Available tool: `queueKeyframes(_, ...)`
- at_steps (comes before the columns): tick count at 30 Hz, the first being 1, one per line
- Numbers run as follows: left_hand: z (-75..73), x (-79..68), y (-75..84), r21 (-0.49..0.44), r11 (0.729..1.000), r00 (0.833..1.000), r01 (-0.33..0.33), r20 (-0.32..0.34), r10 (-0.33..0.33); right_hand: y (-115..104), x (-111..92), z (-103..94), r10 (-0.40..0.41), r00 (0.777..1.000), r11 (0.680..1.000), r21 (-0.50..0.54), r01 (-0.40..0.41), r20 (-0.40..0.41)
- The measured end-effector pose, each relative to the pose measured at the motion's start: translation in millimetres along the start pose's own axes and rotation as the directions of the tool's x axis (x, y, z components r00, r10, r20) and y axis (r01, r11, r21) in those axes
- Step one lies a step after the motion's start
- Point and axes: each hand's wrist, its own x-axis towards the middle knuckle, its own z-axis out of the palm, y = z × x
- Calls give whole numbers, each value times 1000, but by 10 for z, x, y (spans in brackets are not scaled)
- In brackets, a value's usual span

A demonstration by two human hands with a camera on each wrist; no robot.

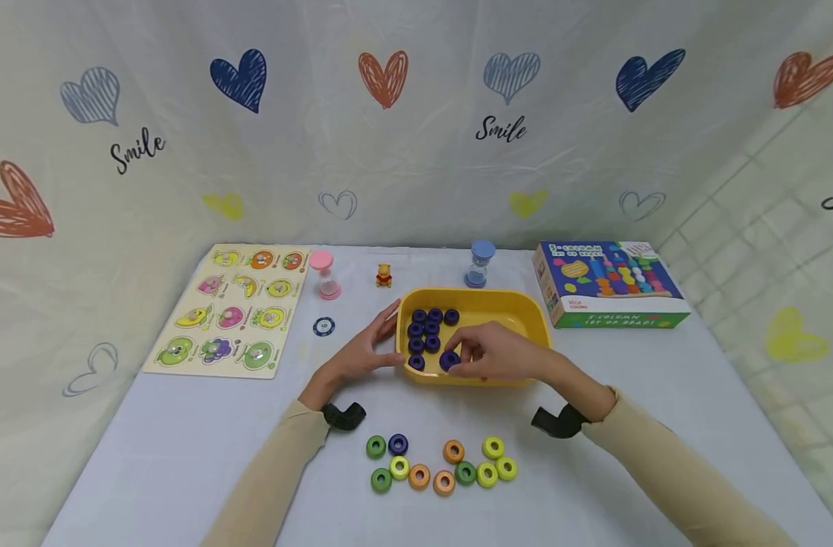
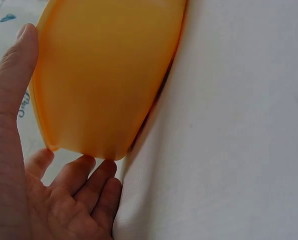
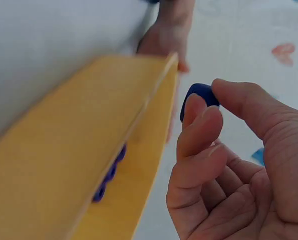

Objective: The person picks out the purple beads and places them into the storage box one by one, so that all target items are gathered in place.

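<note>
Between thumb and fingertips, my right hand [image 1: 494, 351] pinches a dark blue-purple ring bead [image 3: 205, 93] over the front part of a yellow tray [image 1: 519, 304]. Several more dark beads [image 1: 432, 328] stand in rows at the tray's left end. In the right wrist view the held bead is above the tray's rim level, and a few of the others show inside. My left hand [image 1: 363, 351] spans the tray's left end with thumb and fingers spread apart. Its fingertips [image 2: 106, 167] touch the outer wall, while the thumb [image 2: 26, 50] lies along the side.
Nearer me lie loose green, orange, yellow-green beads [image 1: 487, 475] and one dark bead [image 1: 399, 444]. Around the tray are a fruit picture board [image 1: 228, 311], pink hourglass [image 1: 326, 275], blue hourglass [image 1: 480, 264], bear figure [image 1: 384, 275], round chip [image 1: 323, 327] and bead-set box [image 1: 610, 285].
</note>
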Motion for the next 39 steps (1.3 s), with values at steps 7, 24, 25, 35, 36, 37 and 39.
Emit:
queueKeyframes(7,-18,5,-15,-7,1000,1000,11,0,-11,345,236,-268,160,986,986,39,-161,40)
queueKeyframes(24,-32,-35,168,-11,1000,1000,14,25,-13,490,766,-303,285,942,957,-111,-268,180)
queueKeyframes(25,-32,-40,208,-7,1000,999,15,30,-15,493,778,-291,287,941,956,-120,-269,181)
queueKeyframes(35,-3,24,12,2,1000,1000,2,8,-2,533,842,-246,281,948,956,-134,-262,152)
queueKeyframes(36,-2,31,-14,4,1000,1000,-7,4,7,538,844,-248,275,950,957,-133,-257,148)
queueKeyframes(37,-3,34,-31,1,1000,1000,-15,1,15,541,845,-251,267,953,960,-130,-249,145)
queueKeyframes(39,-7,35,-48,-6,1000,1000,-31,-2,31,544,845,-259,259,955,963,-116,-243,145)
